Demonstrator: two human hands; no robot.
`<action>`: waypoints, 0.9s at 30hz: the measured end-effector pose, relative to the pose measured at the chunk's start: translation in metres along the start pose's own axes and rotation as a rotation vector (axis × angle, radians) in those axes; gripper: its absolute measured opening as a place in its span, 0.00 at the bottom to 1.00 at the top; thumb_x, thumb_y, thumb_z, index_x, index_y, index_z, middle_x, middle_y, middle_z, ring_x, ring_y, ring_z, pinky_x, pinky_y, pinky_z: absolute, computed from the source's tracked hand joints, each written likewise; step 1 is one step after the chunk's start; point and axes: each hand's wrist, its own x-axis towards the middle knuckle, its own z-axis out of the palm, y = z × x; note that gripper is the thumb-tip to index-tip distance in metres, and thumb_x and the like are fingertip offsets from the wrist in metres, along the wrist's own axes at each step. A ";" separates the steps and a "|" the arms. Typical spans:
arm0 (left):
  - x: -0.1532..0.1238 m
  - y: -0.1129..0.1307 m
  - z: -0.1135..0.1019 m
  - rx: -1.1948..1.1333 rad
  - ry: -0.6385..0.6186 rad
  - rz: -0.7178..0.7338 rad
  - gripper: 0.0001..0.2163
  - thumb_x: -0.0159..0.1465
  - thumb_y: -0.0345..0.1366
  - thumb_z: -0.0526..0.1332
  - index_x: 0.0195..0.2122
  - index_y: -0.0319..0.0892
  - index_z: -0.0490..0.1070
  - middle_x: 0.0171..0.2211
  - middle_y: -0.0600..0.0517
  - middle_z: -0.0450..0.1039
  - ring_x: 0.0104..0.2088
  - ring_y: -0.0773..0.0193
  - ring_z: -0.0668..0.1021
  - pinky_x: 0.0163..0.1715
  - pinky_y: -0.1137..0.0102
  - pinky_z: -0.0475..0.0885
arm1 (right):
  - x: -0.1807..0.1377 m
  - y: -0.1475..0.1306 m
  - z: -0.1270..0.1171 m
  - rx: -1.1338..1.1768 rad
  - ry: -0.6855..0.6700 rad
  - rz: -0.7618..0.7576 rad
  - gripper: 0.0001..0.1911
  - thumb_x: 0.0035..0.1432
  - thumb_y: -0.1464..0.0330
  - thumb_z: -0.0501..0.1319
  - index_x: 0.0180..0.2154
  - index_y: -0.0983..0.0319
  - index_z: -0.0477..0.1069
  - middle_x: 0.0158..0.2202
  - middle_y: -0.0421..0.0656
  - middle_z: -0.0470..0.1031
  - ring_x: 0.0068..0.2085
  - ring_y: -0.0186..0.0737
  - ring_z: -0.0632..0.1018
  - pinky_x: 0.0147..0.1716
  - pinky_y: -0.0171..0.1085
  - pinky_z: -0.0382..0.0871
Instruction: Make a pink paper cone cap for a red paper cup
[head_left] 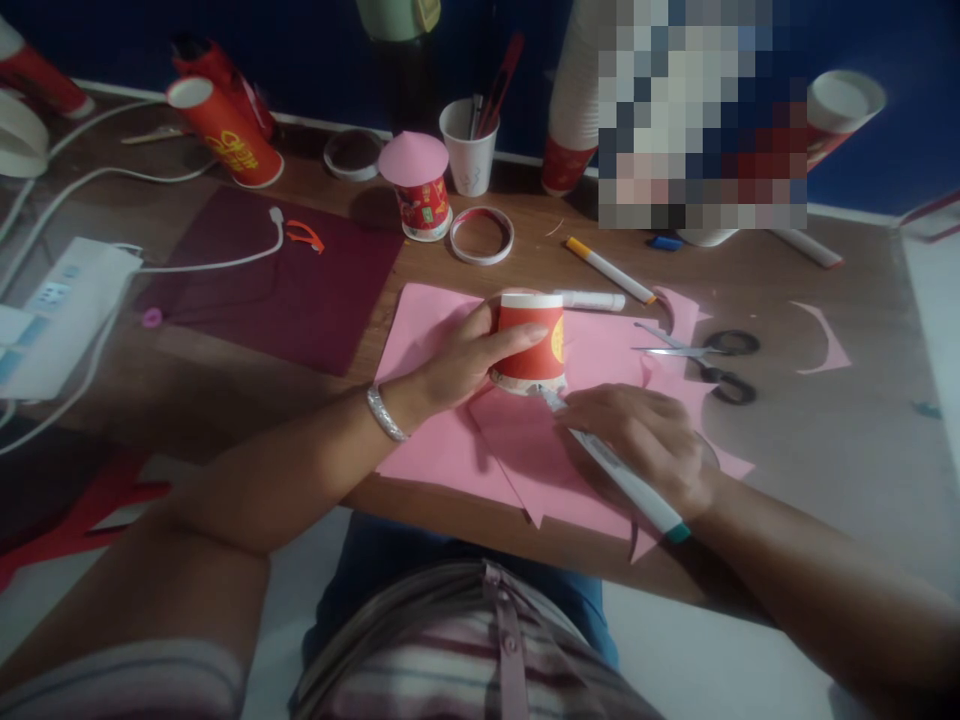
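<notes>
My left hand (466, 358) is closed around a short red paper cup (523, 313), its thumb lying across the front. A yellow print shows on the cup's right side, and a pale band runs round its bottom edge. My right hand (641, 435) grips a white utility knife (616, 482) with a green end. The knife's metal tip meets the pale band at the cup's lower edge. Beneath both hands lie pink paper sheets (427, 440). Black-handled scissors (705, 352) rest half open to the right, among pink offcuts (679, 310).
A small red cup (422, 205) wearing a pink paper cone (414, 158) stands behind, near a white cup (469, 150) of tools and a cut ring (482, 236). Markers (609, 268) lie mid-table. A power strip (67, 310) with white cables sits left, beside a dark red sheet (300, 290).
</notes>
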 end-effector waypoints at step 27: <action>0.002 -0.003 0.000 0.067 -0.008 0.037 0.18 0.60 0.44 0.71 0.45 0.41 0.71 0.41 0.49 0.79 0.36 0.64 0.79 0.39 0.68 0.75 | 0.005 -0.004 0.002 -0.015 0.030 0.045 0.09 0.61 0.79 0.65 0.43 0.65 0.72 0.32 0.45 0.83 0.32 0.41 0.85 0.31 0.36 0.81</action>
